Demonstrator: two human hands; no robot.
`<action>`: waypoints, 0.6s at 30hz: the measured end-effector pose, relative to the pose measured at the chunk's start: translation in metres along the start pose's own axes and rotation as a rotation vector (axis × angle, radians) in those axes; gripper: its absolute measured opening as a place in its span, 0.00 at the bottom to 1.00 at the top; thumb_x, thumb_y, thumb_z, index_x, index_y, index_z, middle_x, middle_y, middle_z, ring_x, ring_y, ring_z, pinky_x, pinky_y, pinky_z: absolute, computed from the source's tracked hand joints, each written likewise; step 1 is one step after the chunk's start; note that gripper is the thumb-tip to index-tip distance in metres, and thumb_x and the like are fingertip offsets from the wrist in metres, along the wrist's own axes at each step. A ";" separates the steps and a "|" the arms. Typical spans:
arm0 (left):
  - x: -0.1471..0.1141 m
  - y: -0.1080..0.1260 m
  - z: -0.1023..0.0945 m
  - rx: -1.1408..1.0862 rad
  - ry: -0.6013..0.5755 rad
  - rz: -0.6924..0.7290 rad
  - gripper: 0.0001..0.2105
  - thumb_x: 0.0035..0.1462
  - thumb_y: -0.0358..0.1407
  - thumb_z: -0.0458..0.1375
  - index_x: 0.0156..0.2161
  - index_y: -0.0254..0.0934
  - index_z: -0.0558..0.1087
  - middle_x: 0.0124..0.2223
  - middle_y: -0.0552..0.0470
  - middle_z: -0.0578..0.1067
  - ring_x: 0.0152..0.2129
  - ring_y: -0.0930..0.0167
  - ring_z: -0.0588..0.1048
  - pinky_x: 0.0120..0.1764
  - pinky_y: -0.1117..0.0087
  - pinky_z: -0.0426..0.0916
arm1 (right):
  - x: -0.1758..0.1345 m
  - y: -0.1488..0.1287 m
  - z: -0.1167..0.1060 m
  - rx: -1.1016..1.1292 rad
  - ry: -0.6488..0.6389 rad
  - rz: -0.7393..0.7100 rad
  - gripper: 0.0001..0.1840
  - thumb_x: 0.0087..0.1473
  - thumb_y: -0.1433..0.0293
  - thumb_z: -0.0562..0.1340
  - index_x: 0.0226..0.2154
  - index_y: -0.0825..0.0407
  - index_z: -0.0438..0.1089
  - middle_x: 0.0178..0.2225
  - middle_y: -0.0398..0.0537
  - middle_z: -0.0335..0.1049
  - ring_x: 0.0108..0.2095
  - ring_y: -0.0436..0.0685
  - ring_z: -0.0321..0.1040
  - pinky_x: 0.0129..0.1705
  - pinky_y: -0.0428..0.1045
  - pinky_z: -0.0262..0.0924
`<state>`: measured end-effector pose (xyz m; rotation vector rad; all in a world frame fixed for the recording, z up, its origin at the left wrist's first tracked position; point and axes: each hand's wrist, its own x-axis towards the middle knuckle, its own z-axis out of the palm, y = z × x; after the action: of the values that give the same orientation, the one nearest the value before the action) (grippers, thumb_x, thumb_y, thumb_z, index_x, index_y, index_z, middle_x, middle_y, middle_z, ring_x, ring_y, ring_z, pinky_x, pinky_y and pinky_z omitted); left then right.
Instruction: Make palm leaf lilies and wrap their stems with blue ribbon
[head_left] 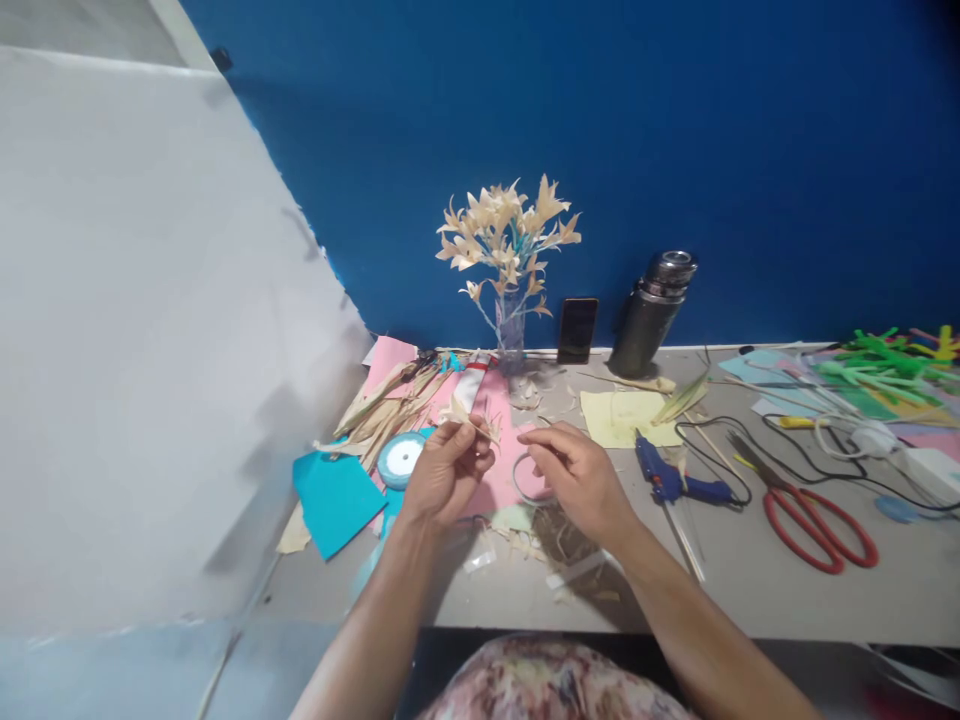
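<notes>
My left hand [448, 472] is closed, with its fingertips pinching a small cream husk flower [480, 422] made of dried, pointed pieces. Part of the flower is hidden by the fingers. Just to the right, my right hand [574, 470] hovers with loosely bent fingers, the index finger reaching toward the flower, and I see nothing held in it. Below its fingers a pale ring [517, 484], like a tape roll, lies on pink paper [491, 490]. Beside my left hand sits a blue ribbon spool [401, 460] with a white centre.
Behind stands a vase [511, 330] of cream husk flowers [510, 225], with a phone [577, 330] and a tilted-looking flask [651, 315] near it. Dried husks [390, 405] lie left. At right are a blue glue gun [664, 475], cables and red-handled scissors [814, 520].
</notes>
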<state>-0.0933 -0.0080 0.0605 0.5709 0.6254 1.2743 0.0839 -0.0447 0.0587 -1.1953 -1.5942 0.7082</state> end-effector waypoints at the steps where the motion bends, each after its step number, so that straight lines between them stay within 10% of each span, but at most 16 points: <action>1: -0.001 0.000 0.003 -0.057 -0.008 -0.038 0.13 0.40 0.33 0.75 0.29 0.35 0.75 0.31 0.54 0.75 0.22 0.79 0.68 0.23 0.78 0.61 | -0.003 -0.008 -0.002 0.028 -0.003 0.001 0.09 0.60 0.69 0.60 0.39 0.50 0.77 0.34 0.47 0.74 0.33 0.55 0.72 0.39 0.50 0.66; 18: -0.012 -0.005 0.017 -0.033 -0.073 -0.150 0.15 0.40 0.34 0.75 0.32 0.33 0.76 0.30 0.53 0.76 0.23 0.78 0.71 0.26 0.77 0.66 | -0.013 -0.042 -0.012 0.000 0.002 -0.071 0.07 0.54 0.76 0.62 0.30 0.51 0.75 0.27 0.42 0.74 0.27 0.51 0.68 0.31 0.45 0.61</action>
<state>-0.0802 -0.0214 0.0701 0.5312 0.5750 1.1164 0.0804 -0.0730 0.0946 -1.1332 -1.6274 0.6611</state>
